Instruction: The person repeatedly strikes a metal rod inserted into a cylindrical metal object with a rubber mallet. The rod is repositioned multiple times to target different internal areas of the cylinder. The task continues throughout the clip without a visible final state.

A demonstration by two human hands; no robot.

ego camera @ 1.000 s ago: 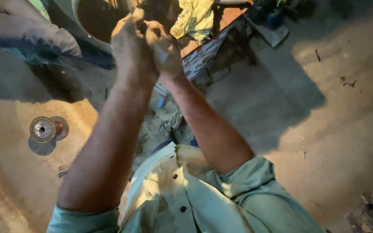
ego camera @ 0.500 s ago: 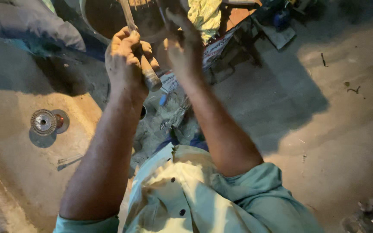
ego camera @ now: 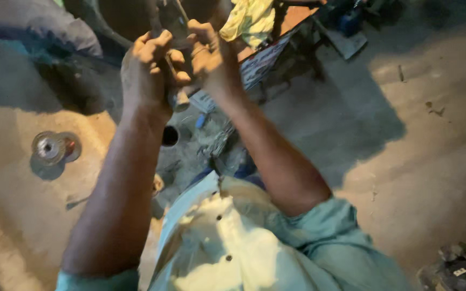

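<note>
Dusty concrete floor (ego camera: 432, 161), warmly lit, crossed by dark shadow.

Pale green shirt (ego camera: 254, 242), yellow cloth (ego camera: 249, 19), tan dirt floor (ego camera: 432, 161)

The person wears a pale green shirt (ego camera: 254, 242) with dark buttons (ego camera: 228, 258), its short sleeves (ego camera: 346, 226) ending above bare forearms.
</note>
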